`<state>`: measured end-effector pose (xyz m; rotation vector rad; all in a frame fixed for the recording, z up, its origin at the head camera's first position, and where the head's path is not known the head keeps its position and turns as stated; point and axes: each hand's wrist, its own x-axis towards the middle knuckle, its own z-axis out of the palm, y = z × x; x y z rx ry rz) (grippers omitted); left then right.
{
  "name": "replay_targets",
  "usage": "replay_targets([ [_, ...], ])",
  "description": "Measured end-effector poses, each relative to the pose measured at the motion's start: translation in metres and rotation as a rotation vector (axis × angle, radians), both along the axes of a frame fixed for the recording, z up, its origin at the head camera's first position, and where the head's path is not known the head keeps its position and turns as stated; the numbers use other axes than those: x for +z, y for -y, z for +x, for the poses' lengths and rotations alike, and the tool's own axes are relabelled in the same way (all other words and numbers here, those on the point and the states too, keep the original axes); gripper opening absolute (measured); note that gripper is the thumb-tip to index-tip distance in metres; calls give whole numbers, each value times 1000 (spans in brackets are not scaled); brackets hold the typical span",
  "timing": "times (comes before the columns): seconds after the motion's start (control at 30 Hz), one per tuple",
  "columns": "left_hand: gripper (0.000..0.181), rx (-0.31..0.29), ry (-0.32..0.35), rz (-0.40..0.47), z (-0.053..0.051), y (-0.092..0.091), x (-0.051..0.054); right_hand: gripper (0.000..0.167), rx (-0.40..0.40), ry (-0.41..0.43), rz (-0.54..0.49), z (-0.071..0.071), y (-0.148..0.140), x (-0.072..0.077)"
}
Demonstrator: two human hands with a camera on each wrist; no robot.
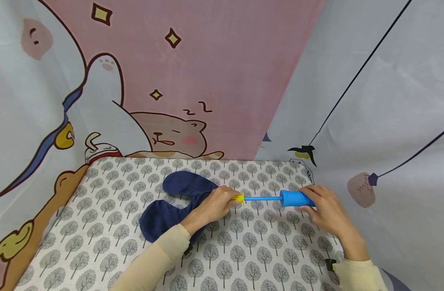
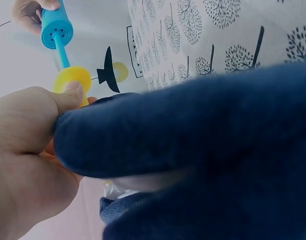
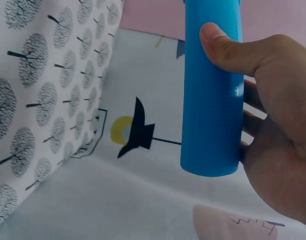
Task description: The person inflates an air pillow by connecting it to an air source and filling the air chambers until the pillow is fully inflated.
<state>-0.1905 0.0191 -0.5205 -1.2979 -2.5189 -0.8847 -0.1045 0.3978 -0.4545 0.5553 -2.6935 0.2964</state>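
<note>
Head cam's got a blue pump (image 1: 298, 198) stretched out sideways over the tree-print bench (image 1: 98, 242), one hand at each end. Left hand (image 1: 216, 202) is gripping the yellow handle (image 1: 238, 198), and the left wrist view shows the thumb up against its round flange (image 2: 72, 73). Right hand (image 1: 322, 206) is wrapped around the barrel (image 3: 211, 110), thumb pressed on the side, fingers round the back. Bare blue rod (image 1: 263, 198) shows between the two. Navy U-shaped pillow (image 1: 156, 220) lies on the bench, partly hidden by the left arm. Cartoon-print backdrop (image 1: 244, 81) behind it all.
</note>
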Motion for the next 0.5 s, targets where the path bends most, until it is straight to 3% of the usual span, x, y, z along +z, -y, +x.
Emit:
replay_targets([
  [0.17, 23, 8, 38, 21, 3, -3, 4, 60, 35, -18, 43, -2, 7, 5],
  [0.37, 21, 27, 26, 36, -4, -9, -13, 58, 93, -51, 87, -4, 30, -1],
  [0.5, 20, 37, -12, 9, -4, -9, -13, 56, 118, -72, 79, -6, 46, -8],
])
